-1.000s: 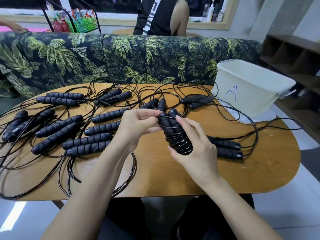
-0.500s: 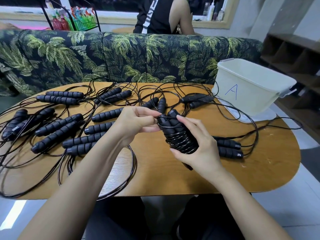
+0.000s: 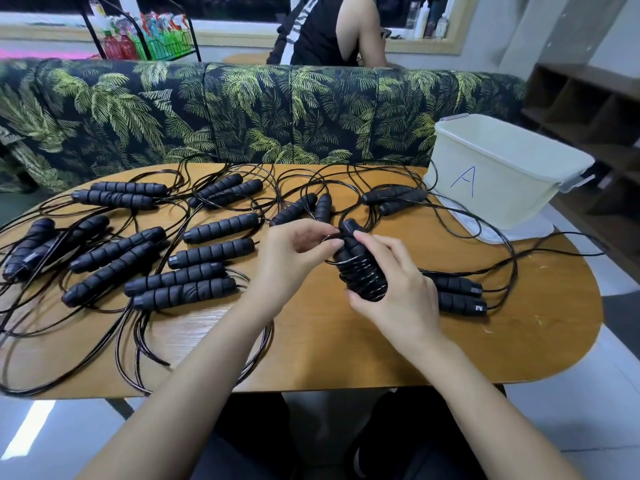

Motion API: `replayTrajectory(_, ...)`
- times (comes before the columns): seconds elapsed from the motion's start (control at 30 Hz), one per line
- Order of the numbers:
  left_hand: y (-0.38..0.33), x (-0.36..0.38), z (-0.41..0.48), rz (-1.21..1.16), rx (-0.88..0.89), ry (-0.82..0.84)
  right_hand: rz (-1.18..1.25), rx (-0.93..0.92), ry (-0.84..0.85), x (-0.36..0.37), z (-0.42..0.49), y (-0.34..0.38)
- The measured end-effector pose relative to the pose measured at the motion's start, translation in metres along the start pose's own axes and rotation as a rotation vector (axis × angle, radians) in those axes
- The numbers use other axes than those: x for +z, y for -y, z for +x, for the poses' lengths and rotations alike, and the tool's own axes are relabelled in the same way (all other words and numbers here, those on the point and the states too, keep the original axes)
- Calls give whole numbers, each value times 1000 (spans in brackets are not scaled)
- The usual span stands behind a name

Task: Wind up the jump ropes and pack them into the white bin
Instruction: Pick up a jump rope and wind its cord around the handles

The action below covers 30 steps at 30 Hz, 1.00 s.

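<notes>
My right hand [image 3: 401, 292] grips a pair of black foam jump-rope handles [image 3: 360, 268] held upright over the table, with black cord wound in coils around their lower half. My left hand [image 3: 294, 254] pinches the loose end of that cord [image 3: 330, 237] at the top of the handles. Several more black jump ropes [image 3: 214, 251] lie unwound across the left and middle of the wooden table [image 3: 329, 351]. Another pair of handles [image 3: 457, 294] lies just right of my right hand. The white bin [image 3: 502, 174], marked with a blue "A", stands at the table's far right corner.
Loose cords [image 3: 138, 341] loop over the table's front-left edge and trail toward the bin. A leaf-print sofa back [image 3: 242, 109] runs behind the table, with a person seated beyond it. Wooden shelves [image 3: 588, 109] stand at the right.
My left hand has carried the cord end around the top of the handles, adding to the winding. My right hand has kept its grip on the bundle, shifting only slightly.
</notes>
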<state>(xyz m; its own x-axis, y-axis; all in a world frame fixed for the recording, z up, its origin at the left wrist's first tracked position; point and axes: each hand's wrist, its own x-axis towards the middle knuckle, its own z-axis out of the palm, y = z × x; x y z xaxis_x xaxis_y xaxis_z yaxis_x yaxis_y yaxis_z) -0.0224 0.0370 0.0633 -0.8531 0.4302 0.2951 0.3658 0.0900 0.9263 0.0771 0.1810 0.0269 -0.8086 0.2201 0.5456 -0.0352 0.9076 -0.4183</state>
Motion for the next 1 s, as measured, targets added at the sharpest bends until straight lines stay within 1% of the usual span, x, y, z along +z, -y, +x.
replayTrajectory(0.07,3,0,-2,-122,-39,-35,22,12,-5,-1,1,1)
replayTrajectory(0.17,7,1,-6,-147,-80,-30,-12,-18,23,-2,2,0)
replayTrajectory(0.3,6,7,-11,-97,-100,110,21,64,79,-3,0,0)
replayTrajectory(0.4,-1,9,-12,-170,-177,215,56,142,128,3,-4,4)
replayTrajectory(0.47,1,5,-10,-229,-253,228,176,199,176,-1,-3,2)
replayTrajectory(0.53,3,1,-10,-285,-302,229,382,226,229,-8,1,0)
replayTrajectory(0.6,1,-1,-11,-358,-309,232,603,218,251,-13,4,1)
replayTrajectory(0.67,-4,-2,-11,-388,-296,200,704,206,237,-11,6,3)
replayTrajectory(0.73,-5,-5,-9,-325,-243,129,661,190,199,-7,5,7)
replayTrajectory(0.83,3,-10,-6,-164,-112,45,458,139,83,0,2,13)
replayTrajectory(0.9,3,-12,-5,-202,-75,-3,380,102,8,1,1,14)
replayTrajectory(0.97,0,-16,-4,-257,-58,-48,326,85,-25,0,0,14)
replayTrajectory(1.0,0,-18,-3,-220,-30,-54,297,77,-28,0,0,15)
